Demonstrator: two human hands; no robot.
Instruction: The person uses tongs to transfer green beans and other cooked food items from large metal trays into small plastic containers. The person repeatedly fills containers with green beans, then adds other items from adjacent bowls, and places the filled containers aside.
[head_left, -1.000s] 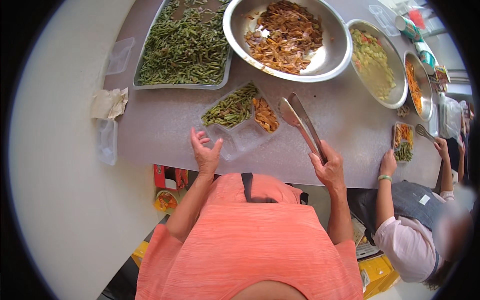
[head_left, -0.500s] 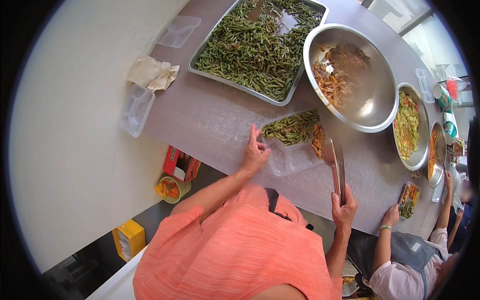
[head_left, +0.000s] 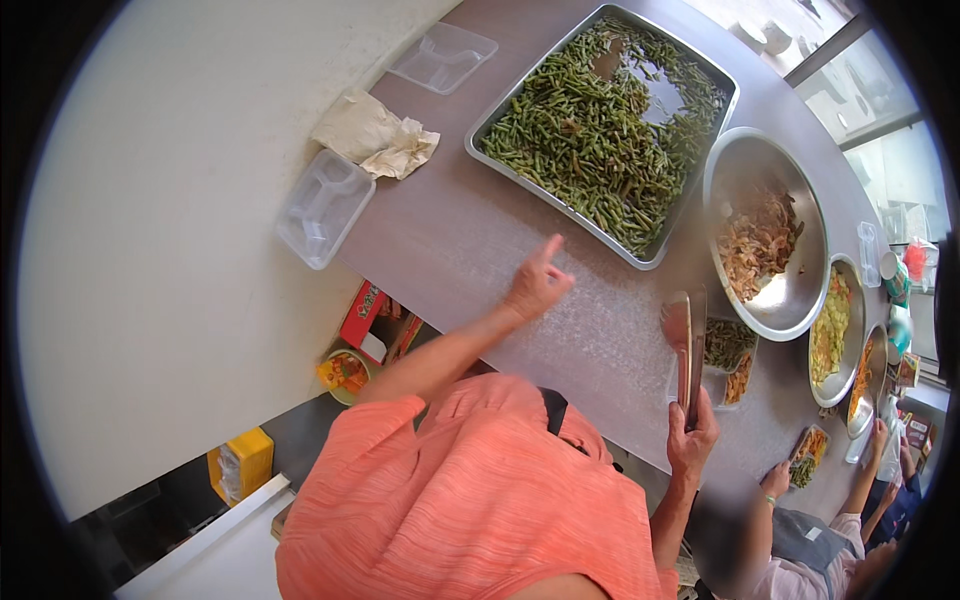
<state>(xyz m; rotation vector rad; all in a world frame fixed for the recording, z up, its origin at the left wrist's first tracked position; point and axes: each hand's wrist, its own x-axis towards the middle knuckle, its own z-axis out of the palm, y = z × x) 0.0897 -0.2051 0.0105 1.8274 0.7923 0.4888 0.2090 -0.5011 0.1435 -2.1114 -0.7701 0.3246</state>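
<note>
Tongs [head_left: 685,352] gripped in R hand [head_left: 692,438], by compartment box [head_left: 714,384]; L hand [head_left: 540,286] holds nothing, thumb & index apart, nr veg tray [head_left: 556,207].

Right hand [head_left: 692,438] gripping tongs [head_left: 685,355], divided container [head_left: 716,386] beneath; left hand [head_left: 538,288] near tray [head_left: 661,98], cut green vegetables [head_left: 588,130] inside

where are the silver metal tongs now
In the head view, the silver metal tongs are right of centre, held in the person's right hand and partly hiding the clear plastic compartmented food tray.
</note>
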